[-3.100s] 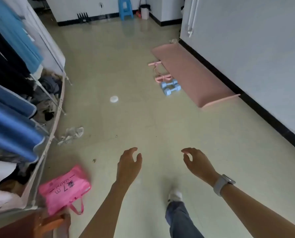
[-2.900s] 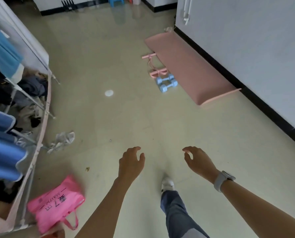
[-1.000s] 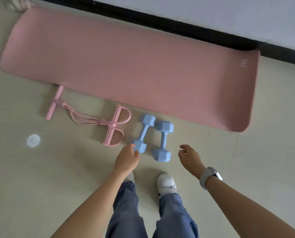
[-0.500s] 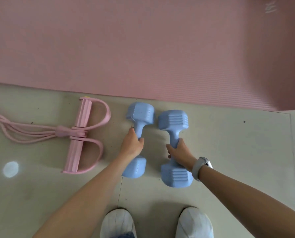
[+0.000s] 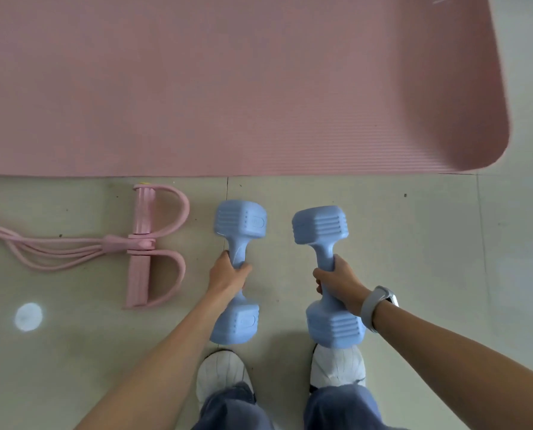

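Two light blue dumbbells hang lengthwise above the pale floor in front of my feet. My left hand grips the handle of the left dumbbell, fingers curled round it. My right hand, with a grey watch on its wrist, grips the handle of the right dumbbell. The two dumbbells are apart, roughly parallel, with the near heads just above my white shoes.
A pink exercise mat lies flat across the top of the view. A pink pedal resistance band lies on the floor left of the dumbbells. A white round spot marks the floor at the left. My white shoes stand below.
I walked across the room to the mat and bent down. Both hands closed on the dumbbell handles, and the dumbbells now sit farther apart and nearer the camera than half a second ago.
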`<state>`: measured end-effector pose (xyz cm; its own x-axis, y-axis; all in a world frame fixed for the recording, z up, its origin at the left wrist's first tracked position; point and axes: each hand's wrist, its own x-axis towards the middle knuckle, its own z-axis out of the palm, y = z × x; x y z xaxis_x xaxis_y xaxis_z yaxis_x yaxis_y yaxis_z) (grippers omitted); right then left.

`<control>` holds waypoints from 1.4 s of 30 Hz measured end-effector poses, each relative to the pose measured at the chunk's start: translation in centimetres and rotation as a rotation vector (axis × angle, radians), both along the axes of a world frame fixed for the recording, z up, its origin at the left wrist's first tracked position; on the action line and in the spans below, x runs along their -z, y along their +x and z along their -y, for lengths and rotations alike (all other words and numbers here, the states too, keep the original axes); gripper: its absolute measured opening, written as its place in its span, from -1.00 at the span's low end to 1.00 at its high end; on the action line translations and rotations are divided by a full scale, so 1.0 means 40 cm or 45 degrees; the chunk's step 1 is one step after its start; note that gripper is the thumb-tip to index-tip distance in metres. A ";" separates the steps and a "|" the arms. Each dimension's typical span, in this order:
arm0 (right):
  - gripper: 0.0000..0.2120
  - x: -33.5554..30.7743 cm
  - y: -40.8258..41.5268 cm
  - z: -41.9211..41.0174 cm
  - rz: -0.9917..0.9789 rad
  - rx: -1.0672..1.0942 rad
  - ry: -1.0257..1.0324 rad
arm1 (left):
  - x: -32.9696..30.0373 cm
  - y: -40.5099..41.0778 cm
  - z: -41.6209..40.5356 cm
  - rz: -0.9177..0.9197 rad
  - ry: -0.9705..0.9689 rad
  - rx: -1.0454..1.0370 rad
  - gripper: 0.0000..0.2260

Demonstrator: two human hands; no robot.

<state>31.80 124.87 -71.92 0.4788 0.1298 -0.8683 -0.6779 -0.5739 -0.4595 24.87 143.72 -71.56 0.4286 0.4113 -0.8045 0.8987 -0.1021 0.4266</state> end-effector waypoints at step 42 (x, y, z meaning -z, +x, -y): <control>-0.94 -1.563 0.107 0.991 0.191 0.883 -0.005 | -1.564 0.505 0.996 0.126 -0.165 0.957 -0.94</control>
